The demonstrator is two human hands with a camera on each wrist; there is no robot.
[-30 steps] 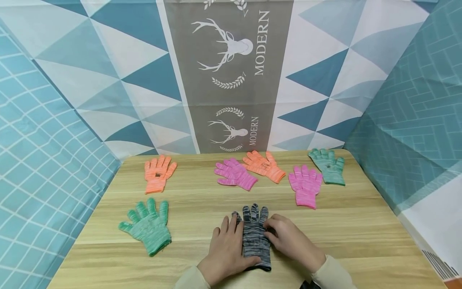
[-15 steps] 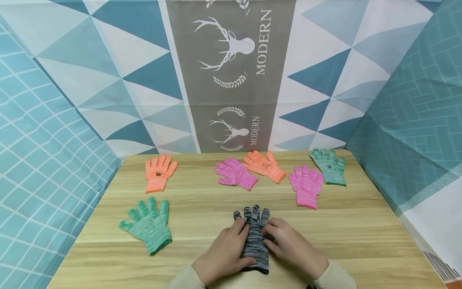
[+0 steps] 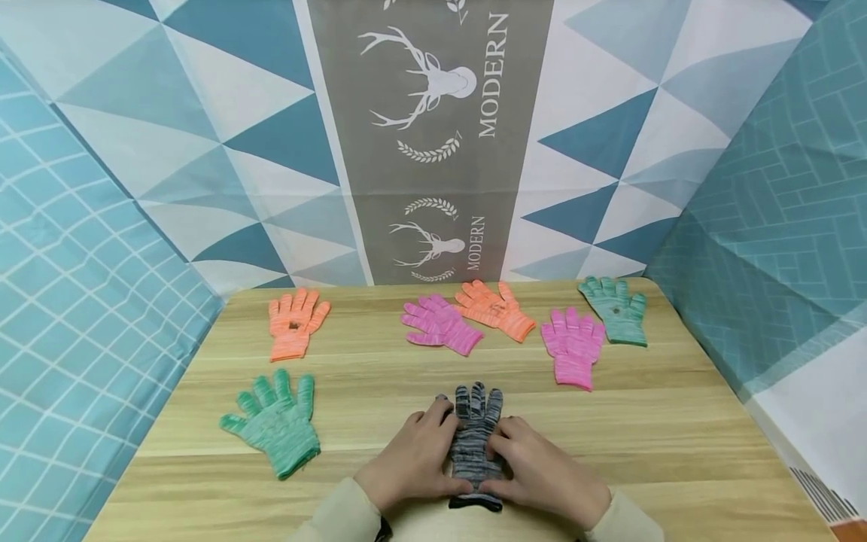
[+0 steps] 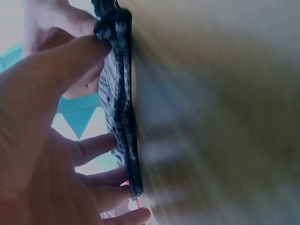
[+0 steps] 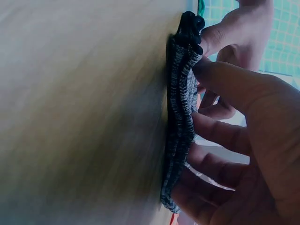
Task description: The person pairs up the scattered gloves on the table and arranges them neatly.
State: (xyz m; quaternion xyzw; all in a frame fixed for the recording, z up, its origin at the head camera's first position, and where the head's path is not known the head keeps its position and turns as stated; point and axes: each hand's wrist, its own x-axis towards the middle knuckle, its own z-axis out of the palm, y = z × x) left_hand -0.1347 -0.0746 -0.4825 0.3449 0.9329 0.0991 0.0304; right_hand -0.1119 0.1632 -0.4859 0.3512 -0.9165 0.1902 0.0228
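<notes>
A black-and-grey striped knit glove (image 3: 472, 446) lies flat on the table, its fingers pointing away and its dark cuff nearest me. My left hand (image 3: 415, 455) rests along its left side, fingertips near the glove's finger bases and thumb on the cuff. On the opposite side my right hand (image 3: 542, 470) touches the glove with bent fingers, its thumb also at the cuff. Both wrist views show the glove edge-on against the table, with the left thumb (image 4: 70, 61) and the right thumb (image 5: 229, 77) pressing on it near the cuff. The glove's leftmost finger is partly hidden.
A green glove (image 3: 276, 425) lies at left, an orange glove (image 3: 293, 327) behind it. At the back are a pink glove (image 3: 442, 325), another orange glove (image 3: 497, 310), a second pink glove (image 3: 573, 348) and another green glove (image 3: 616, 310). Patterned cloth (image 3: 271, 150) surrounds the wooden table (image 3: 366, 376).
My right hand has slid down the glove's right side, its thumb moving to the cuff. The left fingers have shifted from on top toward the left edge. The other gloves stay put.
</notes>
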